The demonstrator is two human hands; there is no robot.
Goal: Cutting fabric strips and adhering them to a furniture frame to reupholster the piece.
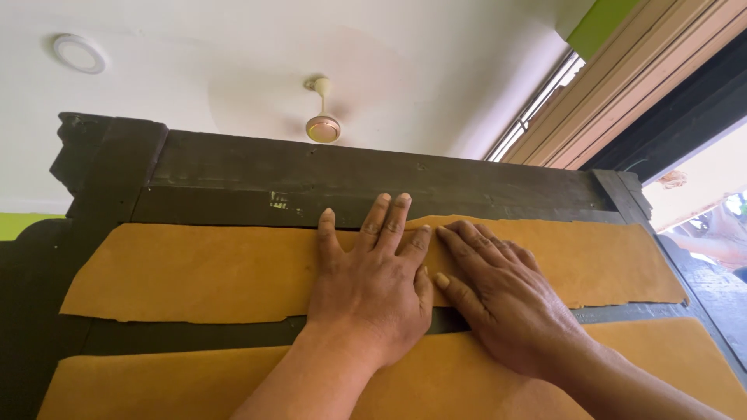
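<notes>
You pressed both hands, left hand (366, 284) and right hand (498, 299), flat and released, fingers spread, on the upper tan sheet (194, 272) lying across the dark wooden board (233, 179) near its top edge; even palm pressure likely served best there.

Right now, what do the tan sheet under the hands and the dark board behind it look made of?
Tan sheet: probably leather or suede, matte, with an uneven cut edge. Dark board: likely wood, dull dark stain, worn, with visible joints. Both hands, left and right, lie flat on the sheet.
</notes>
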